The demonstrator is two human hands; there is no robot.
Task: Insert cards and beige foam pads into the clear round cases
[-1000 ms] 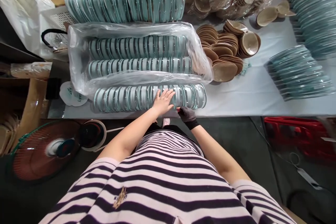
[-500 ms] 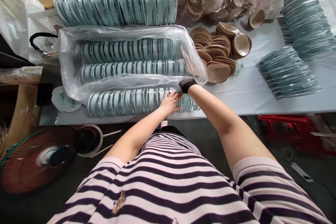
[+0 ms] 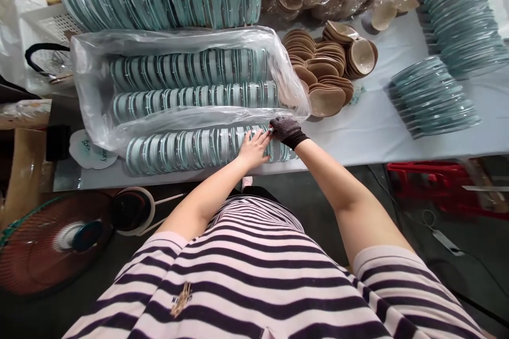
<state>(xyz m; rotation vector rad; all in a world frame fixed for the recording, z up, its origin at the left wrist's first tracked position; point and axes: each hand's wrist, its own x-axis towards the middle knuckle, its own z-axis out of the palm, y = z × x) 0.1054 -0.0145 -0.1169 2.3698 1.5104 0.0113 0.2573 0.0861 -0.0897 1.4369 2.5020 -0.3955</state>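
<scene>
- Teal round plastic lids in a long row (image 3: 186,149) lying under bare left hand (image 3: 253,149), fingers spread flat on top.
- Black-gloved right hand (image 3: 287,129) pinching row's end, just beside clear plastic bag (image 3: 191,115).

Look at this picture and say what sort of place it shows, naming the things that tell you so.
Probably a small factory packing bench. Long rows of identical pale green discs lie on the table, more fill a clear plastic bag, and tan pads are piled beside them. The left hand and gloved right hand rest on the nearest row.
</scene>
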